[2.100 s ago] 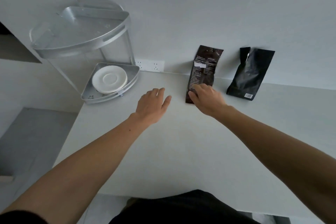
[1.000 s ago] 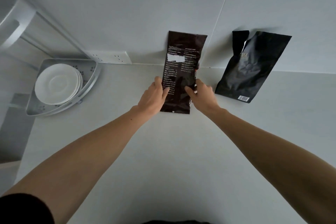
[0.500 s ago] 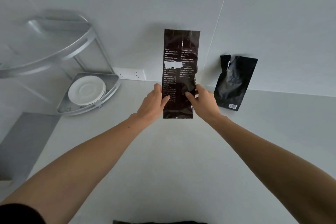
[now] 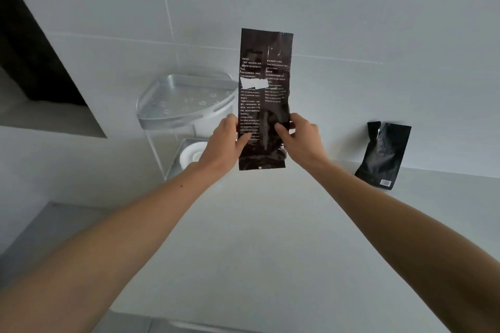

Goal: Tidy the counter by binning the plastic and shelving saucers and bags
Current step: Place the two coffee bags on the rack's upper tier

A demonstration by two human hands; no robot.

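I hold a tall dark brown bag with white print upright in the air above the white counter. My left hand grips its lower left edge and my right hand its lower right edge. A second, black bag leans against the wall at the right. Just left of the raised bag stands a two-tier metal corner shelf; its top tier looks bare. White saucers lie stacked on its lower tier, partly hidden by my left hand.
A tiled wall runs behind the counter. A dark recess opens at the upper left. Left of the counter's edge, a grey floor lies lower down.
Both hands took hold of the brown bag and lifted it off the counter, up and leftward toward the shelf. The view tilted upward, and the black bag stayed against the wall.
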